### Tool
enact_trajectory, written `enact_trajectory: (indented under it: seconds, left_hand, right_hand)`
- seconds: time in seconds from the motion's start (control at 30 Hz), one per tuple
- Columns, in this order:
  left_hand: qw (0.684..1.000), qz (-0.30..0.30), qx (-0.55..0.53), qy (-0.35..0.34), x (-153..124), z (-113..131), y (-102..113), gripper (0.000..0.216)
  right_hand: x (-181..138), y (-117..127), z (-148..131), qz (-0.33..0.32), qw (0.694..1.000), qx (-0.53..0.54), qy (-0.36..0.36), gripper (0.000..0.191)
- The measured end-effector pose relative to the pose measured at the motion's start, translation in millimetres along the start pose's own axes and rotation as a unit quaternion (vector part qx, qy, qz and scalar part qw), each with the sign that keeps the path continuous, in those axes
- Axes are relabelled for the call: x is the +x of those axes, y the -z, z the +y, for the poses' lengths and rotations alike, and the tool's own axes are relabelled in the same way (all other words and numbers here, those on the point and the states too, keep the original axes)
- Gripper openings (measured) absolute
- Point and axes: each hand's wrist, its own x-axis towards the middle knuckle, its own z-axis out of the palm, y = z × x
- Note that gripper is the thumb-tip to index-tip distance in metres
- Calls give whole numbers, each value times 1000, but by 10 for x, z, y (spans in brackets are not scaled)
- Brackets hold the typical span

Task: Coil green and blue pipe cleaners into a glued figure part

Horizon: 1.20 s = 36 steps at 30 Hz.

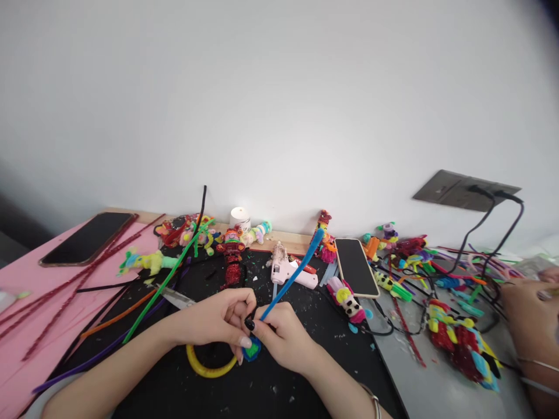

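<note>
My left hand point(218, 320) and my right hand point(283, 337) meet over a black mat point(262, 390), fingers pinched together. Between them sits a small blue and green pipe-cleaner piece point(253, 349) with a black bit at the fingertips. My right hand pinches the low end of a blue pipe cleaner point(292, 273) that rises up and to the right. My left hand's fingers close on the small piece. A yellow ring point(209, 366) lies on the mat just under my left hand.
A white glue gun point(288, 270), scissors point(174, 297), loose pipe cleaners and several pipe-cleaner figures lie behind the hands. Phones lie at left point(87, 238) and centre point(356, 267). Another person's hand point(528, 314) works at the right edge. Cables run to a wall socket point(463, 189).
</note>
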Motion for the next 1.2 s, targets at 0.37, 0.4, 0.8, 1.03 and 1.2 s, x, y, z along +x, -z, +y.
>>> enact_trajectory:
  seconds: [0.37,0.4,0.8,1.03,1.2]
  left_hand:
    - [1000,-6,10,0,-5,0,8,35]
    - [1000,-4,10,0,-6,-3,9,35]
    - [1000,-7,9,0,1,-30,27,36]
    - [1000,-17,8,4,4,-47,37,37]
    - [1000,-18,-6,5,20,-68,47,38]
  right_hand:
    - [1,0,-7,-3,1000,0,2,33]
    - [2,0,-7,-3,1000,-1,3,33]
    - [-3,-12,5,-17,1000,-3,3,37]
    - [2,-22,-1,-21,1000,6,11,37]
    - [1,-20,-10,-28,999,11,14,38]
